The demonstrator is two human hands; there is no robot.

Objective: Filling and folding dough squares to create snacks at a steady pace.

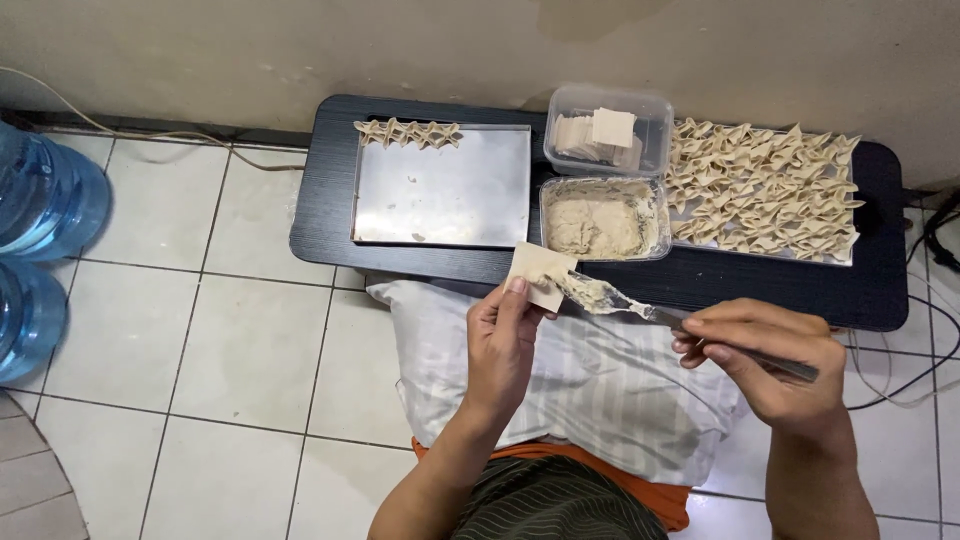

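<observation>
The left hand (pixel 500 335) pinches a square dumpling wrapper (pixel 540 275) between thumb and fingers, holding it up just in front of the near edge of the low black counter (pixel 320 215). The right hand (pixel 765 355) is closed around the handle of a metal fork (pixel 640 308), whose tines, smeared with pale filling, lie against the wrapper's right side. Both forearms reach forward over a white striped pillow (pixel 590 390) that lies on the person's lap, partly tucked under the counter. On the counter, just beyond the wrapper, stands a clear plastic tub of filling (pixel 602 218), a beige paste spread up its walls. Right behind it is a second clear tub (pixel 610 130) holding a stack of flat square wrappers, some tilted. To the left lies a shiny metal tray (pixel 440 195), mostly bare, with a single row of folded dumplings (pixel 408 132) along its far edge. To the right, another tray is almost hidden under a dense crowd of folded dumplings (pixel 765 190) in many rows. The counter stands on a white tiled floor (pixel 200 340) against a beige wall. Two blue water jugs (pixel 45 195) lie at the left edge, and dark cables (pixel 935 320) trail on the floor at the right.
</observation>
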